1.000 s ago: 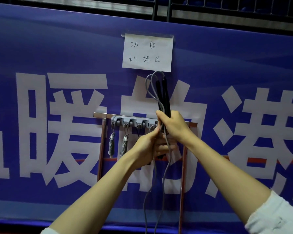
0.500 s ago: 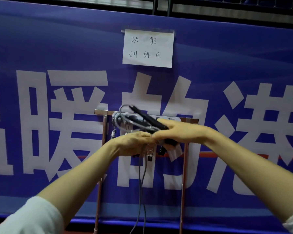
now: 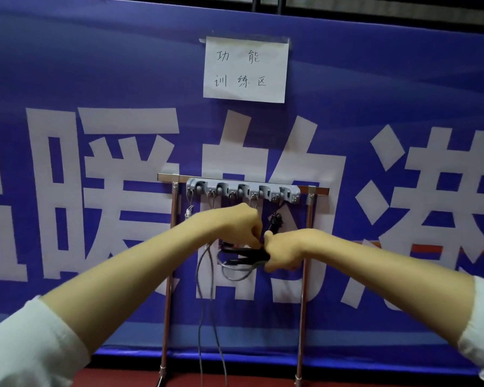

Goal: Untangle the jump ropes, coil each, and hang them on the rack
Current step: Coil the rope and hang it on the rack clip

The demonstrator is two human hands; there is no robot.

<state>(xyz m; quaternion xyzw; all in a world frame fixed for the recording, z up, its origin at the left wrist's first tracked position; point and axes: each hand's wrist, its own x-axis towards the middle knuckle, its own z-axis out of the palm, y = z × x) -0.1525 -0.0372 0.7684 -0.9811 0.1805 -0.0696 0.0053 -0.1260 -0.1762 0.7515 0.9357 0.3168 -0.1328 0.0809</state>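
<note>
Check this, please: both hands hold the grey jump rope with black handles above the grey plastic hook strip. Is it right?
Not above. The head view shows the left hand and the right hand holding the grey jump rope with black handles below the grey plastic hook strip.

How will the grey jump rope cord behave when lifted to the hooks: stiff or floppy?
Likely floppy: the grey cord hangs in slack strands below the left hand and curls loosely under the black handles. The handles look rigid, jutting straight out of the right hand. The loose loops may snag on the rack hooks.
</note>
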